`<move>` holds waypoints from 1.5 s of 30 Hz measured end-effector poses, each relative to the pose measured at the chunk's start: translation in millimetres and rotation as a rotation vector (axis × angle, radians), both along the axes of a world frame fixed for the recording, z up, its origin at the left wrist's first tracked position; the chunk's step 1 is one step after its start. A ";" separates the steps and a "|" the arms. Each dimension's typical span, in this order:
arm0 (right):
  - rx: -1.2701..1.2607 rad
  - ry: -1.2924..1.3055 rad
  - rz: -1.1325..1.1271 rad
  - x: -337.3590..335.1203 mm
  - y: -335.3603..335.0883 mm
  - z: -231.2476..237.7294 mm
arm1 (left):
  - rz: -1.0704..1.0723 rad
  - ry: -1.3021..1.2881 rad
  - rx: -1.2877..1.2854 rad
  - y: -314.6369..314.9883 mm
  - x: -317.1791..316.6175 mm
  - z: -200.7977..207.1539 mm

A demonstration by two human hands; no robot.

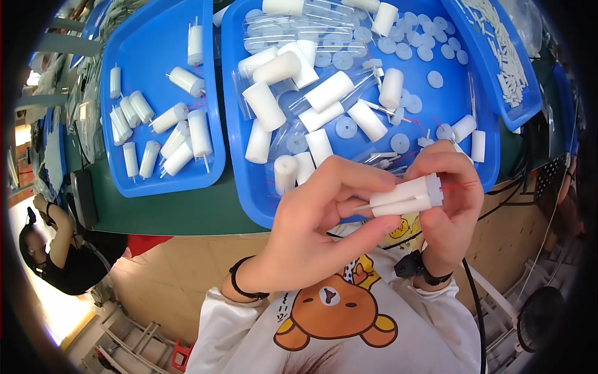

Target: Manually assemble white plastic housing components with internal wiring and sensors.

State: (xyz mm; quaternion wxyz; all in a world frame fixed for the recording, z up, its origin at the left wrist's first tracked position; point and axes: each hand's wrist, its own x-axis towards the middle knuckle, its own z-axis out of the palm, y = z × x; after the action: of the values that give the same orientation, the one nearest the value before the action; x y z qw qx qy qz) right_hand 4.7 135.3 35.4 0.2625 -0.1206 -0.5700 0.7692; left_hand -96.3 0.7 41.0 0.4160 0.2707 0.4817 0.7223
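Between my two hands is a white foam cylinder (408, 198) with a slit along its side, a pale cap on its right end and thin red wires beyond the cap. My left hand (330, 215) grips its left part between thumb and fingers, where a thin rod sticks out. The fingers of my right hand (451, 193) are curled round the capped end. Just beyond my hands, a large blue tray (240, 181) holds loose white foam cylinders (330, 91), translucent discs (435, 79) and clear plastic tubes (324, 31).
At the left, a second blue tray (215, 149) holds several capped cylinders (199, 134) with wires. A third tray (529, 103) at the far right carries small white sticks (498, 50). The green table (162, 215) ends just before me. Another person (68, 249) is at the left; a black fan (545, 318) stands lower right.
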 end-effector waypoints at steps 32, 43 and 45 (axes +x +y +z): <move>0.216 0.098 -0.170 24.5 -15.9 -3.8 | 0.452 1.016 -0.533 -16.9 -15.6 21.9; 0.457 0.080 -0.118 18.6 -10.3 -1.7 | 0.449 1.209 -0.819 -8.5 -34.0 15.7; 0.448 0.095 -0.150 14.9 -10.7 -1.0 | 0.463 1.207 -0.717 -8.2 -34.2 17.4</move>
State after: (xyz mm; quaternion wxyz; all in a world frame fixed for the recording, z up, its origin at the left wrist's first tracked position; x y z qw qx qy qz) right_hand 19.6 124.6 34.4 0.3656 -0.0647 -0.7029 0.6067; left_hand -130.6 -7.5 58.5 -0.0214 0.3598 0.8780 0.3151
